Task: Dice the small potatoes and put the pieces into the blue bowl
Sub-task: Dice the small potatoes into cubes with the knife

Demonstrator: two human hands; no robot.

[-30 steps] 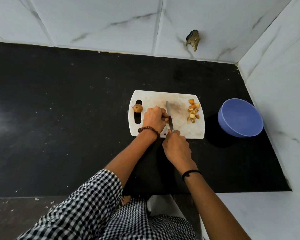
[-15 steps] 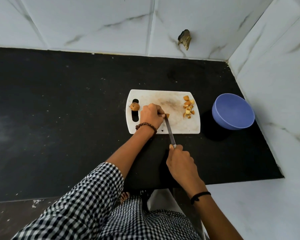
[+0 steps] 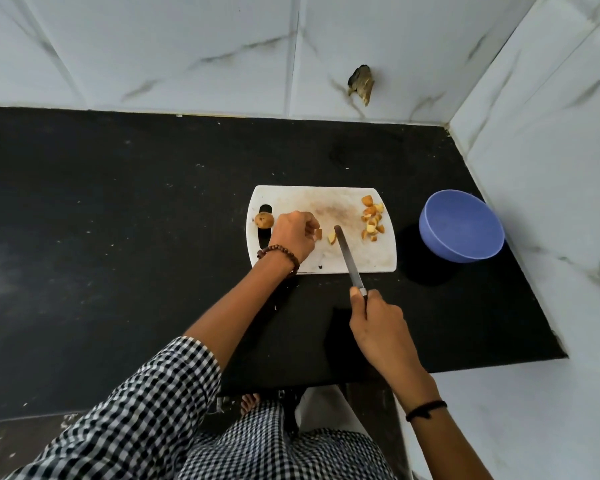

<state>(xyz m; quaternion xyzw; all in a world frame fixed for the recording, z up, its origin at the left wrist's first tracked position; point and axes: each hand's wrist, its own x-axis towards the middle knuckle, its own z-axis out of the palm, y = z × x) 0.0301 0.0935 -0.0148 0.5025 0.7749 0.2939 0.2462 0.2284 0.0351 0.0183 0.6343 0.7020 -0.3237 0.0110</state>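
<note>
A white cutting board [image 3: 357,258] lies on the black counter. My left hand [image 3: 293,233] rests on the board with curled fingers holding a small potato piece [image 3: 317,234]. A second cut piece [image 3: 332,238] lies just right of it, beside the knife tip. My right hand [image 3: 376,320] grips the handle of the knife [image 3: 349,259], whose blade slants over the board's near edge. A pile of diced potato [image 3: 372,218] sits at the board's right side. One whole small potato [image 3: 264,220] sits by the board's handle slot. The blue bowl [image 3: 461,225] stands right of the board and looks empty.
White marble-look tiled walls close the counter at the back and on the right, the right wall [image 3: 541,161] just beyond the bowl. A brown broken patch [image 3: 361,84] marks the back wall. The black counter [image 3: 118,237] stretches left of the board.
The knife came off the potato under my left hand and my right hand drew back toward me. A cut piece now lies apart beside the blade tip.
</note>
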